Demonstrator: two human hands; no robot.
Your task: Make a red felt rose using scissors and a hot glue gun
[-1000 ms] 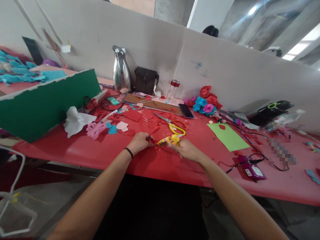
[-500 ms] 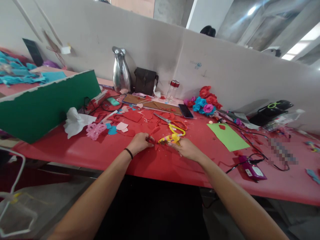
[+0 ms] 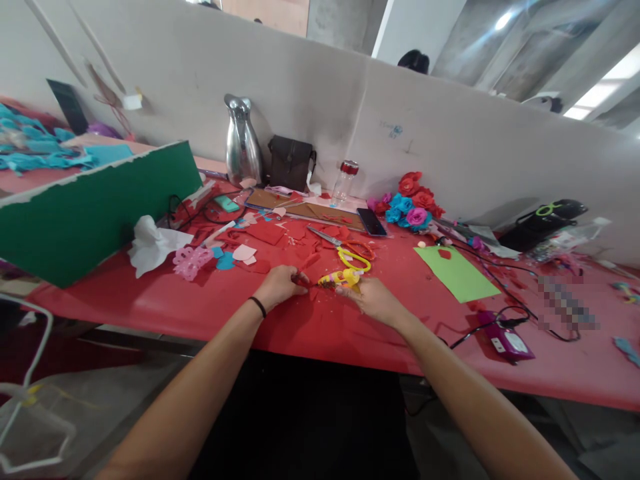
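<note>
Below a pale partition (image 3: 190, 80), a long tabletop (image 3: 210, 313) in red covering ran from side to side, its colour paler toward the right. Above the partition stood concrete beams with a bright light among them, and the dark hair of a person (image 3: 414, 61) showed over the top. A silver jug (image 3: 243, 143), a dark bag (image 3: 291, 163) and a glass bottle (image 3: 343, 185) with a red lid lined the back; a bunch of paper flowers (image 3: 415, 205) leaned near the wall farther right.

The left hand (image 3: 280, 285) had its grip closed at the fingertips on a small red piece (image 3: 303, 281), partly hidden by the fingers. The right hand (image 3: 373, 298) was wrapped around a yellow tool (image 3: 340, 278), whose nose pointed toward the left fingertips, near the middle of the tabletop.

The front edge crossed close below both hands, with a strip of bare red covering between. Scissors (image 3: 356, 260) lay just beyond the yellow tool, handles nearest it, and scraps of red paper (image 3: 267, 231) spread behind the left hand. A green board (image 3: 115, 207) stood on its long side as a low wall at the left, a crumpled white tissue (image 3: 153, 243) before it. To the right, red covering stretched from the right hand to a light-green sheet (image 3: 456, 273) and a purple box (image 3: 506, 337) with a black cord (image 3: 470, 333).
</note>
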